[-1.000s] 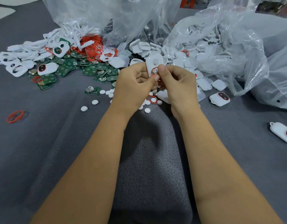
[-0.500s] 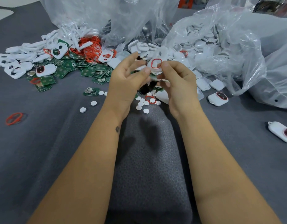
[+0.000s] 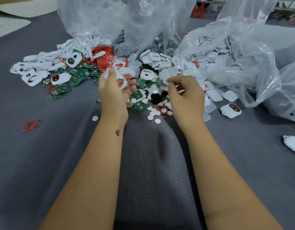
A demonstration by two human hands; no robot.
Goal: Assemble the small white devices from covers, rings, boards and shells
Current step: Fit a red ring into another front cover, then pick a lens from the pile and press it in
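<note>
My left hand (image 3: 114, 92) holds a white cover with a red ring (image 3: 121, 79) between thumb and fingers, above the green boards (image 3: 138, 103). My right hand (image 3: 185, 95) hovers apart from it over the small white discs (image 3: 153, 112) and black parts (image 3: 157, 96), its fingers curled; whether they pinch anything is hidden. A pile of white covers (image 3: 35, 70), red rings (image 3: 105, 58) and more boards lies at the left. White shells (image 3: 181, 67) spill from a bag at the right.
Clear plastic bags (image 3: 243, 52) rise behind and to the right. Finished white devices lie at the right (image 3: 230, 110) and far right edge (image 3: 293, 145). A loose red ring (image 3: 29, 125) lies on the grey cloth (image 3: 60, 146) at the left.
My hands have parted. The left hand has kept the cover with the ring and moved left; the right hand has let go and dropped toward the small parts.
</note>
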